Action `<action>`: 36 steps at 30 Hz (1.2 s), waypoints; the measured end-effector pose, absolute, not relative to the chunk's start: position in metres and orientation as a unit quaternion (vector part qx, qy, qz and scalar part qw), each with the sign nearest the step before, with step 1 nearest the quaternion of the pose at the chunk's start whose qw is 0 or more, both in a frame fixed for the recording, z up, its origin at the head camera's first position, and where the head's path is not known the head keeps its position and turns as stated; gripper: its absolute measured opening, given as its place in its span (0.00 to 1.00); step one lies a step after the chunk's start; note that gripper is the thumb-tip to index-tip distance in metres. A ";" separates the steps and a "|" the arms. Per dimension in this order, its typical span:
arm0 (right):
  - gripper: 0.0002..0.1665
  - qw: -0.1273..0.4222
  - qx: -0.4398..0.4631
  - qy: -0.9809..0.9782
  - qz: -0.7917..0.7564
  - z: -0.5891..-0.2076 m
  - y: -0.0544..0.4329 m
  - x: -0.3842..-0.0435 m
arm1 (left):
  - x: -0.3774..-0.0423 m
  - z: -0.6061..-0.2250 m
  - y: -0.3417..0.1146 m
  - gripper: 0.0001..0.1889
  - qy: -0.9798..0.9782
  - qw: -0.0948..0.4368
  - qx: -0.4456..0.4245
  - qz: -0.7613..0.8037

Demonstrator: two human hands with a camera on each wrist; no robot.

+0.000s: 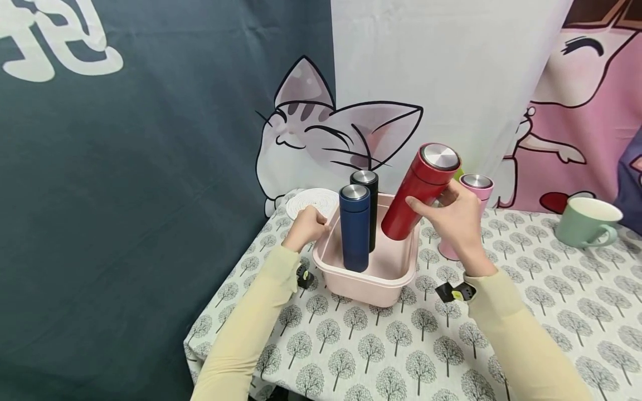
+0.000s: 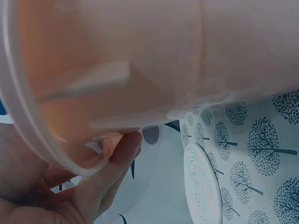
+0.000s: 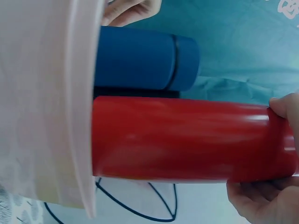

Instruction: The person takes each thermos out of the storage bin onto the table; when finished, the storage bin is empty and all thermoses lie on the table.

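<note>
A pale pink plastic basin (image 1: 388, 284) stands on the table, with a blue thermos (image 1: 355, 234) and a black thermos (image 1: 372, 195) upright inside. My right hand (image 1: 453, 214) grips a red thermos (image 1: 413, 192) near its silver lid, thumb on one side and fingers on the other. The red thermos is tilted, its lower end over the basin's right part; in the right wrist view the rim hides that end. My left hand (image 1: 308, 225) pinches the basin's left rim, its fingers curled over the edge (image 2: 56, 154).
A pink thermos (image 1: 477, 186) stands right of the basin, partly behind my right hand. Farther right is a green mug (image 1: 588, 223). A round white mat (image 1: 313, 201) lies behind my left hand. The tree-print tablecloth (image 1: 371, 351) ends at the left, beside a dark curtain (image 1: 125, 195).
</note>
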State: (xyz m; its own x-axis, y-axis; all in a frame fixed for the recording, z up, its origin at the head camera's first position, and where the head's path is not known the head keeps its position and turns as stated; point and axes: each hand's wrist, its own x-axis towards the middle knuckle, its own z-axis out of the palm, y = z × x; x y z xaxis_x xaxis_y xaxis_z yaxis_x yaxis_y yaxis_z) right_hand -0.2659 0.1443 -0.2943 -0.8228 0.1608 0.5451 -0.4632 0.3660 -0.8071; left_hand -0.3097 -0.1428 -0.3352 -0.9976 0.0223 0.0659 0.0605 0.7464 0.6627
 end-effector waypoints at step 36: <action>0.30 0.306 0.057 -0.827 0.469 -0.295 0.210 -0.224 | -0.313 -0.336 -0.144 0.14 -0.935 0.026 -0.025 -0.352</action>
State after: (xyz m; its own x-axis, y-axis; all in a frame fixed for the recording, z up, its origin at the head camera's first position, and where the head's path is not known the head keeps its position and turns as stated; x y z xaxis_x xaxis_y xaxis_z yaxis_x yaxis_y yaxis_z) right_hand -0.2240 0.2103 -0.2949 -0.8067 0.1919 0.5590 -0.3813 0.5538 -0.7402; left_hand -0.3125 -0.1441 -0.3362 -0.9974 0.0288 0.0655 0.0649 0.7505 0.6576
